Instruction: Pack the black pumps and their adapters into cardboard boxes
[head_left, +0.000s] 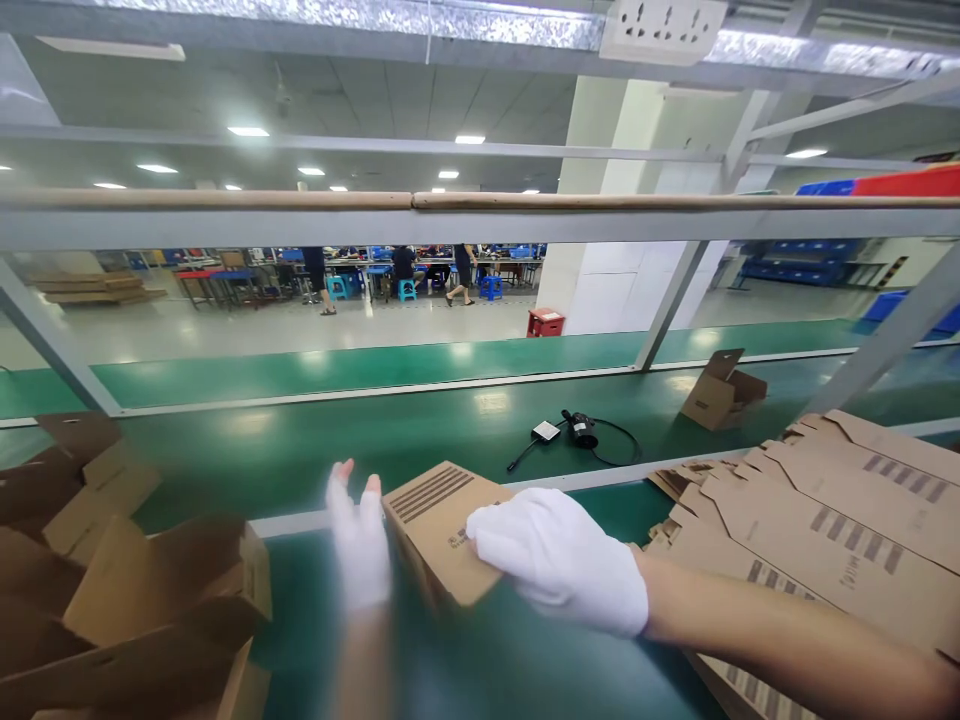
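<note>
My right hand [559,560], in a white glove, is closed on the right side of a small brown cardboard box [442,520]. The box is tilted above the green work surface, and dark stripes are printed across its upper face. Just left of the box is my left hand [358,540], also gloved, with bare fingertips pointing up. Its fingers are apart and hold nothing; the wrist is blurred. Part of the box's right edge is hidden behind my right hand.
Opened cardboard boxes [172,570] crowd the left side. Flat cardboard blanks [840,540] are stacked at right. On the green belt [300,450] beyond lie a black cabled device [581,430] and another open box [724,395]. A metal rail [480,222] crosses ahead.
</note>
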